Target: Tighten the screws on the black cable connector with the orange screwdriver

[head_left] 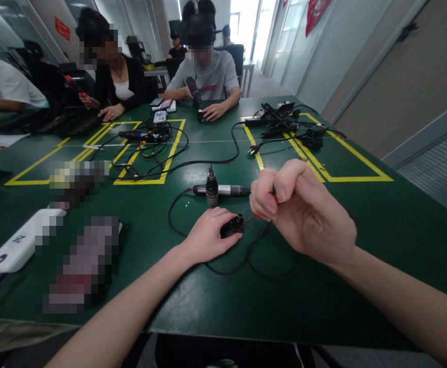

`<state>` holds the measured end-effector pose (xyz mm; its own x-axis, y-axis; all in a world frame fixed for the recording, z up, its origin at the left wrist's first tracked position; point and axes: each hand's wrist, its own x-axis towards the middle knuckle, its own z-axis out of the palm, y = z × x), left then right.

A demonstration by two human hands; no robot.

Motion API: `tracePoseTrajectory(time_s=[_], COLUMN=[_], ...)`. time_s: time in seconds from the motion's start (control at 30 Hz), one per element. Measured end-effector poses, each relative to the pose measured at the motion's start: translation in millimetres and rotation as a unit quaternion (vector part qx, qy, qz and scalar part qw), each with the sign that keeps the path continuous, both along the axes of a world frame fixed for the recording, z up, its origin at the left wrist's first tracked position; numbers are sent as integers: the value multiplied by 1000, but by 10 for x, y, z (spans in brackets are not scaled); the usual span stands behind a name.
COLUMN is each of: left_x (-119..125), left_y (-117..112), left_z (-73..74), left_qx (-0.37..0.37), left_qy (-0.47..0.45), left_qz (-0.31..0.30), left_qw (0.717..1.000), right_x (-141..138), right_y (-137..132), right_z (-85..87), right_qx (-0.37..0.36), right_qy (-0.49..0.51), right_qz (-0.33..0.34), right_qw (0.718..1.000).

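My left hand point(210, 232) rests low over the table, thumb and fingers closed around a short black cylindrical part point(237, 221) with a metal ring on top. My right hand point(303, 209) is curled in a fist, raised to the right of it. Between its fingers shows the red-orange handle of a thin screwdriver point(256, 215), whose narrow shaft points at the black part; most of the handle is hidden. Just beyond my left hand, a black nose piece point(211, 188) stands upright with a metal tip. Behind it lies a silver-and-black cylindrical power tool point(231, 190) with a black cable.
The black cable point(273, 277) loops on the green table point(192, 312) beneath my hands. On the left lie a white power strip point(27, 240) and a blurred phone-like object point(87, 260). Tangled cables point(284, 122) lie farther back. Across the table, a person point(208, 76) handles a dark tool.
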<state>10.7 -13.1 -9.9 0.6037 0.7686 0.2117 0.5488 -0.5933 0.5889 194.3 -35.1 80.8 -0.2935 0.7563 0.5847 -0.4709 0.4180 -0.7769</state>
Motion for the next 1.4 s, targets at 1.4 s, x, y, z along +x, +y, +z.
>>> tracePoseTrajectory(time_s=[1.4], left_x=[-3], left_y=[3], left_z=[5], left_qx=[12], left_qy=[0], left_qz=[-9], left_qw=[1000], right_x=[-75], right_y=[132], right_z=[165], right_qx=[-102], right_qy=[6], right_qz=[37], right_qw=[994])
